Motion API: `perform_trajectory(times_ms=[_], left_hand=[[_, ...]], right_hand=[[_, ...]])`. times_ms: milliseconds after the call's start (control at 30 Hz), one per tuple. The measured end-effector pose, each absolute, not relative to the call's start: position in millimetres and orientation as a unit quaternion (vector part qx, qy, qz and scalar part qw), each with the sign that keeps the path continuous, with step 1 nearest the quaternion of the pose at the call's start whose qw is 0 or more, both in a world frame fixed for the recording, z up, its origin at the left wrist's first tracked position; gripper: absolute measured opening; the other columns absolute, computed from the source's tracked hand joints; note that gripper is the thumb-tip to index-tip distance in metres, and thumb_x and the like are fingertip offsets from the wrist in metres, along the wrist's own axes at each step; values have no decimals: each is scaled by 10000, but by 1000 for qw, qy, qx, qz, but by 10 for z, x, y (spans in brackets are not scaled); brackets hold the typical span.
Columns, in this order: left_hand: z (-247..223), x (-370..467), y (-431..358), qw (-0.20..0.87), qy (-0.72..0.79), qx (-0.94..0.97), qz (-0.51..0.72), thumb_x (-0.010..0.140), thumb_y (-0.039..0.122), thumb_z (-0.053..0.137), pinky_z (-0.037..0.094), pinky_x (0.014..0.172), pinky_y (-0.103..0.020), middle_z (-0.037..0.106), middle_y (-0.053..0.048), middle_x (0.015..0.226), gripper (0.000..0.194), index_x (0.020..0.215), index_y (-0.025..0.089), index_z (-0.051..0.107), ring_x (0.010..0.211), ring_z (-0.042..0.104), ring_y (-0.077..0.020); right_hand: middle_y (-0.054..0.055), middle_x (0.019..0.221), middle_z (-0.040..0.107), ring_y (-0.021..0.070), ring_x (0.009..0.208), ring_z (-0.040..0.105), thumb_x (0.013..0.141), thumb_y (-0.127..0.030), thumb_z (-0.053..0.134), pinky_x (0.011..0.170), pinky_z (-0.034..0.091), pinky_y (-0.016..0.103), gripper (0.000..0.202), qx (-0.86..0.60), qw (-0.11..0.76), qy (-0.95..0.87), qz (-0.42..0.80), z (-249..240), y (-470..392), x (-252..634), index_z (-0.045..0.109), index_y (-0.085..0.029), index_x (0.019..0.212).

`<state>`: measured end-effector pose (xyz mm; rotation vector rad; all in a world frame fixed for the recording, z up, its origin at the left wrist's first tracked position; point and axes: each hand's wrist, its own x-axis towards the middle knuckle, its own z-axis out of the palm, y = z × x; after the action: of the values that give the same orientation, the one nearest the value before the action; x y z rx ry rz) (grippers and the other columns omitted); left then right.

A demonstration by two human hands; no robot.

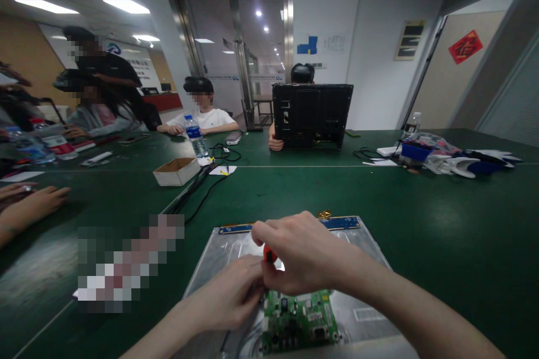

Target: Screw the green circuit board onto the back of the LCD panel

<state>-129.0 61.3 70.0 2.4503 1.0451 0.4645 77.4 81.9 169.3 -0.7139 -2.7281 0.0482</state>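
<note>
My right hand (305, 249) is closed around the red-and-black handle of a screwdriver (269, 254), held over a metal display panel (370, 286). Its shaft and tip are hidden behind my fingers. Just to the left, my left hand (236, 291) is closed low against the panel, its fingertips bunched under the screwdriver; what they pinch is hidden. A green circuit board (298, 320) lies on the panel directly below my hands. Along the panel's far edge runs a narrow blue circuit strip (345, 223), partly covered by my right hand.
A small open cardboard box (177, 172), a water bottle (195, 137) and black cables (196, 188) lie ahead on the left. Across the green table, a person holds up a black monitor casing (311, 115). Plastic bags (433, 151) lie at right. Another person's hands (33, 202) rest at left.
</note>
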Motion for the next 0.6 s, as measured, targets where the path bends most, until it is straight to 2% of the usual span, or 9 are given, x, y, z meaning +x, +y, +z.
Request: perform_trajectory(times_ms=[67, 233, 433, 600], left_hand=[[702, -1285, 614, 198, 358, 896, 174, 743, 75, 453, 414, 685, -294, 612, -21, 827, 156, 820, 201, 501, 744, 561, -200], [711, -1281, 604, 184, 355, 904, 148, 791, 72, 430, 393, 631, -285, 587, -17, 778, 148, 791, 198, 508, 677, 530, -178], [712, -1289, 623, 193, 341, 904, 169, 760, 75, 449, 405, 641, -282, 611, -30, 801, 129, 794, 192, 492, 703, 556, -186], [716, -1277, 606, 184, 356, 903, 154, 784, 95, 434, 406, 635, -284, 590, -22, 746, 119, 751, 199, 481, 670, 539, -181]], right_hand=[[35, 884, 708, 152, 611, 566, 843, -309, 565, 478, 221, 299, 198, -243, 165, -956, 18, 1695, 816, 782, 537, -188, 997], [20, 857, 736, 156, 631, 602, 952, -403, 554, 498, 180, 303, 201, -269, 152, -951, 18, 1680, 836, 764, 544, -207, 997], [37, 891, 718, 145, 601, 576, 851, -294, 574, 461, 200, 285, 193, -242, 160, -957, 24, 1701, 815, 779, 533, -184, 1004], [25, 867, 721, 161, 638, 609, 928, -409, 568, 492, 203, 287, 222, -257, 159, -953, 31, 1688, 828, 776, 539, -203, 1005]])
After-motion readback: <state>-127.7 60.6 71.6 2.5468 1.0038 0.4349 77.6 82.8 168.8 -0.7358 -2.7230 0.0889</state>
